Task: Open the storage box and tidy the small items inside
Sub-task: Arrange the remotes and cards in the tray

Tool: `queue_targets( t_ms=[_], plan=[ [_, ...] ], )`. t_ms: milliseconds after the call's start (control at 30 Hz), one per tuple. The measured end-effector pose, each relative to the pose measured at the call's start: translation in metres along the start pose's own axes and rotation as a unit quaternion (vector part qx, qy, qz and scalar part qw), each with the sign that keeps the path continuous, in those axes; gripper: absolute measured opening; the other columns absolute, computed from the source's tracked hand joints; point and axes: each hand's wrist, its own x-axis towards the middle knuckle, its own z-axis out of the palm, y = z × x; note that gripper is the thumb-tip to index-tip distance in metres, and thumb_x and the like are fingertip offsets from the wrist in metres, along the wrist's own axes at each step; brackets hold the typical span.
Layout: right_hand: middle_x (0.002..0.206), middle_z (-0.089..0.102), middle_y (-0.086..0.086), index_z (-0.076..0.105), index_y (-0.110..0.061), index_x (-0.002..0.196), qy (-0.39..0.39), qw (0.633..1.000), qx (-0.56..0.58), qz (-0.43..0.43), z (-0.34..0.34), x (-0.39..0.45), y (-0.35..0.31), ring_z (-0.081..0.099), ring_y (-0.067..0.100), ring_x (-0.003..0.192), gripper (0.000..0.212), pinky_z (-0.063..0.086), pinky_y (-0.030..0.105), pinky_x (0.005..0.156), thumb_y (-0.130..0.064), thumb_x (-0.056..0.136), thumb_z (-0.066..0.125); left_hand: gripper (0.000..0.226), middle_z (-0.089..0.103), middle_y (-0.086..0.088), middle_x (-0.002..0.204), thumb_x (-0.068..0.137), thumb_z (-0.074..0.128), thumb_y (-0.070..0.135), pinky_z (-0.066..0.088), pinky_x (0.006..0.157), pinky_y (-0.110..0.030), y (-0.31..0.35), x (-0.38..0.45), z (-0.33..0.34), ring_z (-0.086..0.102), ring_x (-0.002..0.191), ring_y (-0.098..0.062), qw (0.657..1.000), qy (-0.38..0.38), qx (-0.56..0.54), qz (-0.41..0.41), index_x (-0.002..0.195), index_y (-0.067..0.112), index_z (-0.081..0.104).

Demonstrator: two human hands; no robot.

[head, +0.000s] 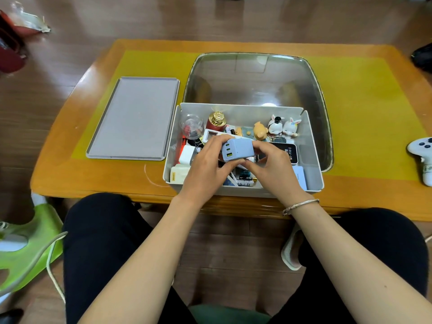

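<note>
Head view shows your left hand and right hand both curled in a grip round a pale blue multi-port charger, held just above the open white storage box at the counter's near edge. Inside lie small figurines along the far wall, a red bottle with a gold cap, a clear bulb, batteries and a black WiFi device. Left of the box lies its grey lid; behind it stands a clear tub. A white game controller rests far right.

Both hands hold blue charger above open storage box.
</note>
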Motion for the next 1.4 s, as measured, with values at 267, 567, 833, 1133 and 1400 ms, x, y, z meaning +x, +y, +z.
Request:
queue_targets(
  t_ms=[267, 567, 833, 1133, 1400],
  plan=[
    [0.071, 0.063, -0.009, 0.071, -0.010, 0.095, -0.012, 0.999, 0.021, 0.028, -0.002, -0.001, -0.002, 0.056, 0.000, 0.066, 0.017, 0.044, 0.017, 0.059, -0.019, 0.081, 0.073, 0.051, 0.058, -0.001, 0.121, 0.082, 0.072, 0.025, 0.041, 0.081, -0.001, 0.001, 0.000, -0.001, 0.041, 0.109, 0.008, 0.999, -0.019, -0.019, -0.031, 0.125, 0.015, 0.048],
    [0.079, 0.066, -0.010, 0.066, -0.017, 0.091, 0.001, 0.991, 0.118, 0.057, -0.008, -0.002, -0.007, 0.063, 0.011, 0.068, 0.018, 0.052, 0.019, 0.064, -0.017, 0.076, 0.077, 0.044, 0.055, 0.003, 0.114, 0.091, 0.061, 0.029, 0.054, 0.076, -0.018, 0.005, 0.009, -0.009, 0.058, 0.102, -0.010, 0.984, 0.001, -0.113, -0.141, 0.131, 0.017, 0.047],
    [0.101, 0.066, -0.003, 0.061, -0.016, 0.120, -0.053, 0.994, 0.094, 0.002, -0.006, -0.001, -0.014, 0.063, 0.002, 0.082, 0.052, 0.057, 0.023, 0.070, -0.018, 0.072, 0.081, 0.026, 0.059, 0.005, 0.097, 0.094, 0.054, 0.031, 0.053, 0.064, -0.018, 0.008, 0.012, -0.013, 0.063, 0.089, 0.001, 0.964, -0.050, -0.192, -0.179, 0.116, 0.022, 0.043],
    [0.096, 0.069, 0.002, 0.057, -0.010, 0.112, -0.084, 0.940, 0.294, 0.153, -0.012, 0.003, -0.019, 0.069, 0.008, 0.075, 0.024, 0.057, 0.020, 0.068, 0.000, 0.090, 0.055, 0.071, 0.046, 0.005, 0.137, 0.081, 0.072, 0.035, 0.053, 0.084, -0.025, 0.002, 0.010, -0.006, 0.050, 0.114, -0.004, 0.988, -0.102, -0.063, -0.101, 0.141, 0.029, 0.034],
    [0.098, 0.065, 0.008, 0.058, -0.003, 0.121, -0.137, 0.955, 0.218, 0.150, -0.017, 0.001, -0.012, 0.065, 0.018, 0.080, 0.028, 0.058, 0.038, 0.075, -0.008, 0.099, 0.042, 0.074, 0.042, 0.001, 0.132, 0.073, 0.080, 0.026, 0.035, 0.084, 0.002, 0.004, 0.015, 0.001, 0.035, 0.107, 0.006, 0.996, -0.085, 0.021, -0.020, 0.135, 0.022, 0.040]
  ],
)
